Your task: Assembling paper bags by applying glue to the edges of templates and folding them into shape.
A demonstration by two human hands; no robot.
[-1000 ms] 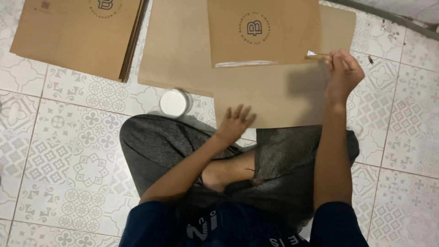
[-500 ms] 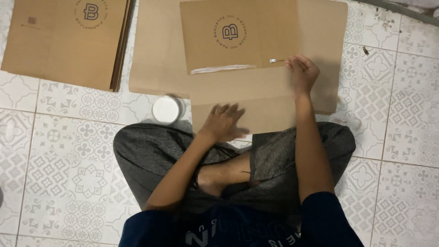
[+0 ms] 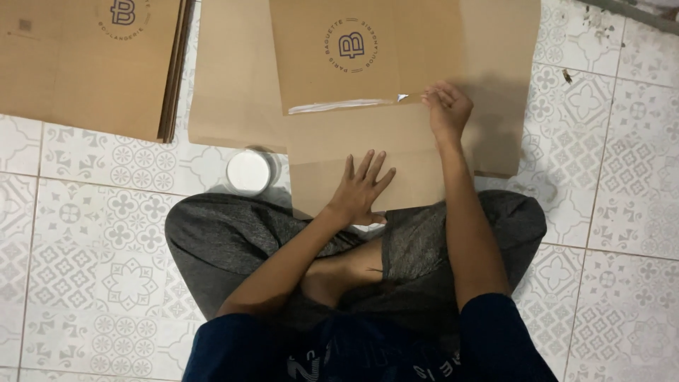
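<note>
Down on a tiled floor (image 3: 92,233), a person is sitting cross-legged in grey trousers (image 3: 233,240) and working on a brown paper bag (image 3: 368,152) lying flat just beyond the knees. Their left hand (image 3: 361,187) is lying open, palm down with fingers spread, pressing on the near part of the bag. Their right hand (image 3: 447,110) is reaching farther out, fingers curled and pinching a small, thin, pale tool (image 3: 403,97) at the right end of a white strip (image 3: 339,106); the tool is too small to make out clearly. That strip is running along the near edge of the bag's upper flap (image 3: 353,53), which is showing a round printed emblem. Just left of the bag, near the left knee, a small round white tub (image 3: 249,171) is standing on the floor. Farther left, a stack of flat brown bags (image 3: 92,64) is lying against the far edge of view.
</note>
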